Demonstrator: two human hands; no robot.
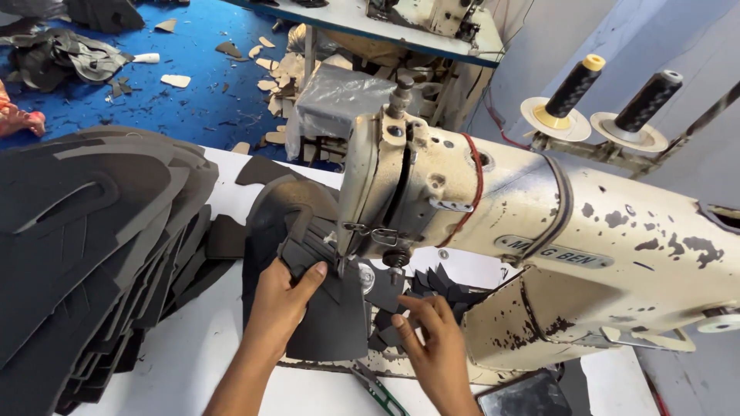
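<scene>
A cream, paint-chipped sewing machine (539, 231) fills the right half of the view, its needle head at the centre. Under the needle lies a dark grey cut fabric piece (331, 323). My left hand (281, 300) presses and grips this piece at its left, thumb on top. My right hand (432, 339) rests to the right of the needle, its fingers pinching the edge of small dark pieces (447, 289) under the machine arm.
A big fanned stack of dark grey cut pieces (92, 246) covers the left of the white table (193, 362). Green-handled scissors (381, 393) lie at the front edge. Two black thread cones (609, 96) stand behind the machine. Scraps litter the blue floor (193, 85).
</scene>
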